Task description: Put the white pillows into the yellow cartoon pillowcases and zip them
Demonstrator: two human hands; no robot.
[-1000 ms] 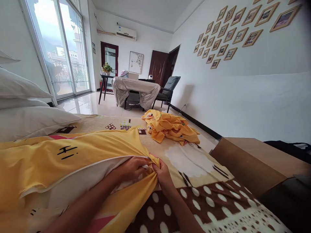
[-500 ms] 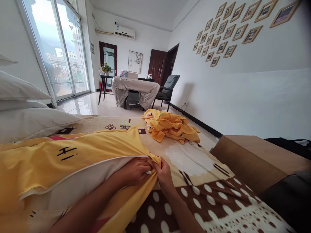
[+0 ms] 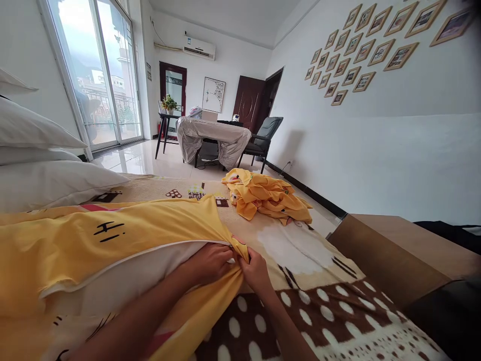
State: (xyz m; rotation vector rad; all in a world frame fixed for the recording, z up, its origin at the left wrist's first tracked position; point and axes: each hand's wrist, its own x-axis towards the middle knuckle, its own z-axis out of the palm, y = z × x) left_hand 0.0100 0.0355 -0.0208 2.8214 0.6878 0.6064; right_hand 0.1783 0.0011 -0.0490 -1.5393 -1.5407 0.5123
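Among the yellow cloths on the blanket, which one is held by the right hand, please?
The spread-out yellow cloth printed "Hi!", pinched by the right hand; the crumpled yellow heap lies farther off, untouched.

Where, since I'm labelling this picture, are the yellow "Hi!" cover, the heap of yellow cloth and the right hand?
Yellow "Hi!" cover point(image 3: 161, 225), head view: its upper panel.
Heap of yellow cloth point(image 3: 267, 195), head view: its middle.
Right hand point(image 3: 257, 273), head view: its back.
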